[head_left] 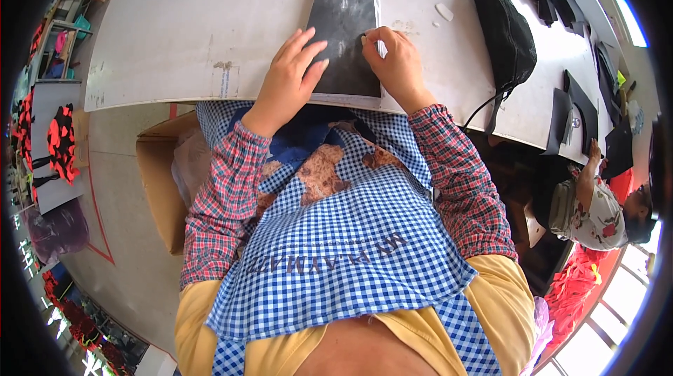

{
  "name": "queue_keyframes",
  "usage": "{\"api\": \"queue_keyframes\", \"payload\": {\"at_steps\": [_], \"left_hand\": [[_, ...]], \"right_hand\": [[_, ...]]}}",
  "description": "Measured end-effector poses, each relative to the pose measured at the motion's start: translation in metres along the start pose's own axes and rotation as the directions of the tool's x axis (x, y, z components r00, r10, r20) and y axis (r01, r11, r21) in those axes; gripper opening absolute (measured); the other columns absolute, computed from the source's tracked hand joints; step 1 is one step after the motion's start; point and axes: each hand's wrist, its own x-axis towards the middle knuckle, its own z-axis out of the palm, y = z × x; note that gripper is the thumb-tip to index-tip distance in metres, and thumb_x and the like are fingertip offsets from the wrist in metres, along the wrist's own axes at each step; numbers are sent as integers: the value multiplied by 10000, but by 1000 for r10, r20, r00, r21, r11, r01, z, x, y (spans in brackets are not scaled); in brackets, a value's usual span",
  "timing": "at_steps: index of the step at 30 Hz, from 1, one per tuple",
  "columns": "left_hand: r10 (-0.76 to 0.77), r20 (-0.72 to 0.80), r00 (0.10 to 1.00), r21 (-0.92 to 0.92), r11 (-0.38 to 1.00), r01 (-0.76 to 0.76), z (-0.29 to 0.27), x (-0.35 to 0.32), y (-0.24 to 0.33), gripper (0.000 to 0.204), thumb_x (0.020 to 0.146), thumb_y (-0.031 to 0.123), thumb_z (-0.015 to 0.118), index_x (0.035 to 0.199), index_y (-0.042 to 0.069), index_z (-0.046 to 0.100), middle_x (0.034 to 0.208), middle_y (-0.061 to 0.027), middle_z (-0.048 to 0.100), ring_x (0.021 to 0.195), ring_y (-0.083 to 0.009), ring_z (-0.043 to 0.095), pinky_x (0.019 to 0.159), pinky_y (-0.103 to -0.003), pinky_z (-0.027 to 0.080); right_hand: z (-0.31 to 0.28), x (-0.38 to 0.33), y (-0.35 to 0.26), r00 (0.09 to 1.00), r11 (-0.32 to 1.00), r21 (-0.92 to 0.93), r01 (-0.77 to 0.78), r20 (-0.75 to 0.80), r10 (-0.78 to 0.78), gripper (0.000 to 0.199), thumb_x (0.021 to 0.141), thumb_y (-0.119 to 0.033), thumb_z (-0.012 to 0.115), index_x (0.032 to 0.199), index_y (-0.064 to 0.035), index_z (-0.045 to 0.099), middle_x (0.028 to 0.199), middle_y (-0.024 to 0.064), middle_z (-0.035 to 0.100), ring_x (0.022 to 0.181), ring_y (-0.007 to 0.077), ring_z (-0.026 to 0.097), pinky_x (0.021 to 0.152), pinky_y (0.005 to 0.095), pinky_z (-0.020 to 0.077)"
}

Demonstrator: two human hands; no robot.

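Observation:
A tapered black panel point(345, 15) lies flat on the white table in front of me, with a pale layer showing along its top and right edges. My left hand point(286, 76) is open at its left side, fingers spread, with the fingertips over the panel's edge. On the opposite side my right hand point(397, 66) is closed, thumb and forefinger pinched together at the panel's right edge. What sits in that pinch, if anything, is too small and covered to make out.
A black waist bag point(501, 36) with straps lies to the right, near two small white pieces point(444, 11). Black cut pieces point(571, 113) lie farther right, where another person point(596, 207) sits. A cardboard box point(158, 186) stands below the table at left.

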Motion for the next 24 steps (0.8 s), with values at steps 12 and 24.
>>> {"api": "queue_keyframes", "payload": {"at_steps": [12, 24], "left_hand": [[-24, 78, 997, 298, 955, 0, 32, 27, -25, 373, 995, 210, 457, 1354, 133, 527, 1476, -56, 447, 1402, -235, 361, 1121, -543, 269], [-49, 55, 997, 333, 943, 28, 33, 25, -19, 382, 984, 167, 466, 1362, 149, 515, 1489, -44, 436, 1396, -238, 376, 1105, -530, 283]], "right_hand": [[2, 5, 0, 1000, 1000, -4, -12, -9, 12, 132, 864, -177, 672, 889, -48, 677, 863, 112, 712, 821, 265, 683, 736, 358, 529], [12, 29, -18, 917, 956, 38, -292, 295, 268, 222, 782, -239, 669, 784, -18, 689, 724, 187, 679, 715, 347, 681, 680, 409, 540]]}}
